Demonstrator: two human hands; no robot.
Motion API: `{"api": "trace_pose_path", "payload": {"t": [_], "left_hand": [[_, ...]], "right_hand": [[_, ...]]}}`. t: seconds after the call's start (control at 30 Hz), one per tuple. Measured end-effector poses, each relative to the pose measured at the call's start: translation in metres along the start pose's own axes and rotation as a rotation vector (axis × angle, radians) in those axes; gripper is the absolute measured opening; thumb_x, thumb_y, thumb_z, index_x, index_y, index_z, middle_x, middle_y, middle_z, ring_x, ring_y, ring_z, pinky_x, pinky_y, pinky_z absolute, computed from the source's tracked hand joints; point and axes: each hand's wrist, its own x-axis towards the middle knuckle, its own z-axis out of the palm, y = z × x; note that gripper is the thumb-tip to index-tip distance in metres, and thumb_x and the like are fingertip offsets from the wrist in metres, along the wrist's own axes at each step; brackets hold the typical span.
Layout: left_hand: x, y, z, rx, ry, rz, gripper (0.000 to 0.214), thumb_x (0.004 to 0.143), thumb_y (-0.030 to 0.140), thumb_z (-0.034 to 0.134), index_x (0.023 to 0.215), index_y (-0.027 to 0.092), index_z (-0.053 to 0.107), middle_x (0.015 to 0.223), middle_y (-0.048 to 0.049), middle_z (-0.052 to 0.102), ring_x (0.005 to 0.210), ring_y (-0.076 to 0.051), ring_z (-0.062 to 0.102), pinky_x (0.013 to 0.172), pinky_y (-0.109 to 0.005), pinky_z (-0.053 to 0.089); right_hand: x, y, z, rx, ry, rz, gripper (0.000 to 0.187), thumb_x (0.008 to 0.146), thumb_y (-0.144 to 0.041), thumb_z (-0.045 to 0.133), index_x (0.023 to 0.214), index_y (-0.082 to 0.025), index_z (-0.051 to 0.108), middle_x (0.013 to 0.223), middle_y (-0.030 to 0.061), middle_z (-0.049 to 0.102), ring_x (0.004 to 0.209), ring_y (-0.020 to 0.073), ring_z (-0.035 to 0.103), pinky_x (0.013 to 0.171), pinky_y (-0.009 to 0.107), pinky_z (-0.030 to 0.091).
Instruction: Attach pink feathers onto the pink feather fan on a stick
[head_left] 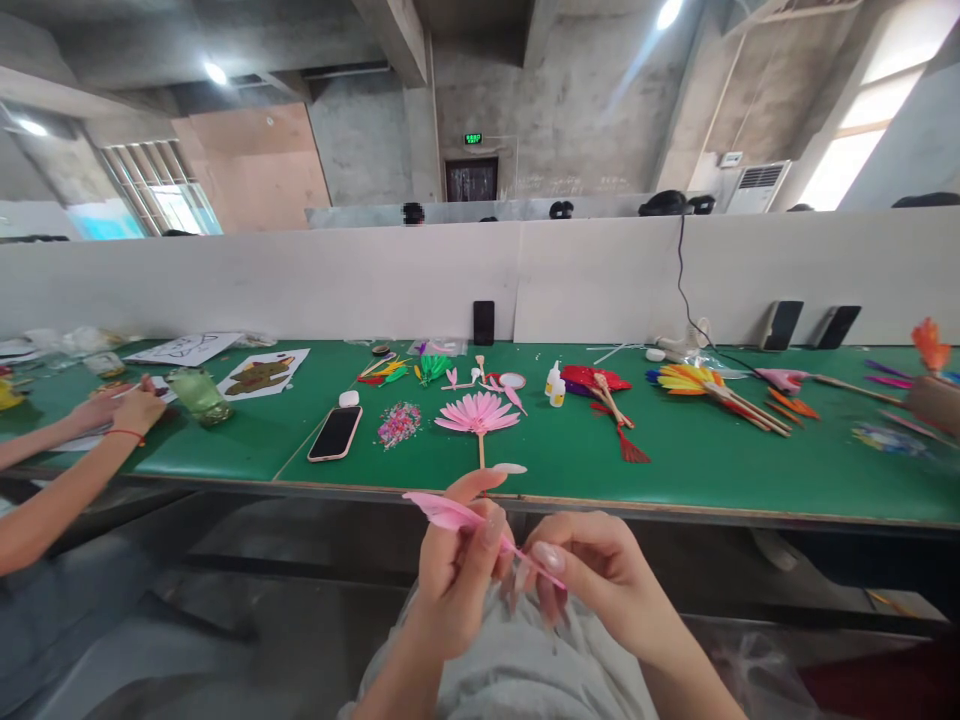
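Note:
A pink feather (450, 513) is held between both hands, over my lap and just in front of the table's edge. My left hand (461, 575) pinches it near the middle, with the broad tip pointing up and left. The thin quill end sits between the thumb and fingers of my right hand (589, 570). Straight ahead on the table lies a pink feather fan (478, 415) on a wooden stick, its feathers spread in a half circle. Loose pink feathers (512, 396) lie behind it.
On the green table (405, 470) are a phone (336, 433), a heap of sequins (399, 424), glue bottles (555, 386), a red feather fan (600, 380) and yellow feather fans (694, 380). At left, another person's hands (127, 408) work beside a green cup (199, 395). A white partition (300, 280) stands behind.

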Motion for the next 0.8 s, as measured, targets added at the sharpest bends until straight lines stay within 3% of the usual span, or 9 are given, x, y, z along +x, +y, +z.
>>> {"api": "trace_pose_path", "payload": {"t": [0.23,0.43,0.8], "left_hand": [[0.007,0.01,0.0,0.123,-0.036,-0.161,0.038,0.083,0.044,0.055,0.104,0.012,0.06,0.053,0.0049,0.043,0.043,-0.004,0.035,0.043,-0.019,0.029],[0.014,0.008,-0.007,0.159,-0.15,-0.238,0.04,0.085,0.042,0.053,0.113,0.013,0.054,0.057,0.0047,0.045,0.044,-0.004,0.038,0.044,-0.018,0.031],[0.021,-0.007,-0.007,0.005,-0.199,-0.282,0.045,0.086,0.042,0.052,0.122,0.015,0.047,0.05,0.0075,0.041,0.039,-0.003,0.03,0.04,-0.017,0.024]], "right_hand": [[0.004,0.004,-0.013,0.189,-0.137,0.172,0.025,0.08,-0.033,0.064,0.066,-0.013,0.061,0.061,0.0037,0.068,0.039,0.006,0.054,0.036,0.013,0.038],[0.001,0.006,-0.016,0.085,-0.159,0.165,0.027,0.083,-0.035,0.062,0.066,-0.013,0.057,0.06,0.0022,0.064,0.044,0.0066,0.056,0.043,0.015,0.042],[-0.006,0.003,-0.007,-0.076,-0.056,0.15,0.035,0.09,-0.042,0.049,0.066,-0.017,0.047,0.052,-0.0043,0.047,0.043,0.0057,0.045,0.044,0.017,0.039]]}}
